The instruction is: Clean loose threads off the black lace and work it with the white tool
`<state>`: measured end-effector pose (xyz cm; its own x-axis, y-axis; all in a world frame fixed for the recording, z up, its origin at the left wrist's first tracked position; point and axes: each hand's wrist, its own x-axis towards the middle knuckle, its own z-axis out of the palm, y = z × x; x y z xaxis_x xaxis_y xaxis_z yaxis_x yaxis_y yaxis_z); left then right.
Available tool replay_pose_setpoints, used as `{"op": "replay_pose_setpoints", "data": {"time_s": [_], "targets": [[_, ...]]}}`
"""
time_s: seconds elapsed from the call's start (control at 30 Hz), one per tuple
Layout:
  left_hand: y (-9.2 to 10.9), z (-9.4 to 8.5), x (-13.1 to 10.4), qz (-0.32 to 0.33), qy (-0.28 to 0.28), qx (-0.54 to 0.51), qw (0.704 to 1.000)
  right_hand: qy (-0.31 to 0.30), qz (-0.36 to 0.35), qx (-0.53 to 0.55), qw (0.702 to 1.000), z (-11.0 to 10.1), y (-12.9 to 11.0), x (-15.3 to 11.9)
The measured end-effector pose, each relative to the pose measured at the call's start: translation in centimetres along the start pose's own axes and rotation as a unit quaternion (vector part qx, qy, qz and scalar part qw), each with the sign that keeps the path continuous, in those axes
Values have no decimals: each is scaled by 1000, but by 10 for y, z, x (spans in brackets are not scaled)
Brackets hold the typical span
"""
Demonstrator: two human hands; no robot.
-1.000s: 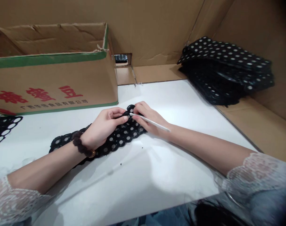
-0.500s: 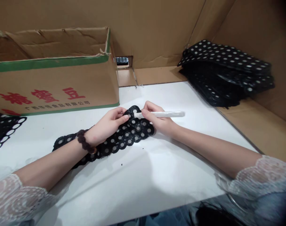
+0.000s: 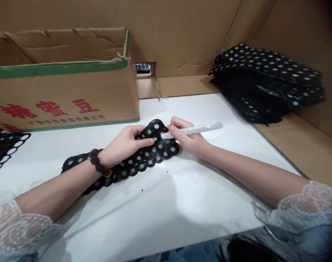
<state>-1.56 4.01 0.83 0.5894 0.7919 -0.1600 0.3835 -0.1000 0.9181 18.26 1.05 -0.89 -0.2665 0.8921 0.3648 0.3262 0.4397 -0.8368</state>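
A black sheet with pale round dots and a scalloped edge (image 3: 133,169) lies slantwise on the white table, partly under my left forearm. My left hand (image 3: 127,143) grips its far edge, thumb on top and fingers mostly hidden beneath. In my right hand (image 3: 188,140) is a white pen-like stick (image 3: 204,128), pinched between thumb and fingers. The stick's left tip touches or hovers just over the dotted sheet near my left thumb; its back end points right. What kind of tool it is I cannot make out.
A cardboard box (image 3: 64,91) with green edges and red lettering stands at the back left. Folded black dotted sheets (image 3: 266,80) are heaped at the back right. More black ring-edged material (image 3: 7,149) lies at the left. Cardboard walls (image 3: 182,32) enclose the white table (image 3: 155,218).
The stick's tip has shifted slightly right and down on the sheet, and its back end has tipped up. My left thumb has slid a little right and down and lies straighter over the sheet.
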Motion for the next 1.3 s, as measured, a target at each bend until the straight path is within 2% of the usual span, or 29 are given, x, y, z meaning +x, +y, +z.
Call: {"op": "replay_pose_setpoints", "data": {"time_s": [0.17,0.3,0.4,0.53,0.63,0.73,0.83,0.93,1.03,1.13,1.3], "targets": [[-3,1,1,-7,22,-26,999,-12,-9,-37,999,2,1,0],[0,2,-1,-26,3,-69,997,-51,-37,-64,996,5,5,0],[2,5,-3,-27,-1,-83,996,-83,-75,-125,986,10,7,2],[2,7,-4,-9,7,-63,998,-57,-93,-224,968,18,5,4],[1,3,0,18,2,-3,1000,-28,-60,-180,981,16,4,4],[2,-5,5,33,-1,84,996,-11,23,-50,998,7,5,3],[4,-13,9,27,-5,147,989,-29,97,55,993,2,5,2],[7,-17,11,18,-18,184,983,-49,80,41,995,4,3,-1],[12,-17,10,8,-51,183,982,-37,55,-1,998,7,4,-3],[14,-14,9,-20,-76,179,981,-35,54,9,998,6,6,-5],[13,-10,7,-49,-44,140,988,-27,49,11,998,3,6,-4]]}}
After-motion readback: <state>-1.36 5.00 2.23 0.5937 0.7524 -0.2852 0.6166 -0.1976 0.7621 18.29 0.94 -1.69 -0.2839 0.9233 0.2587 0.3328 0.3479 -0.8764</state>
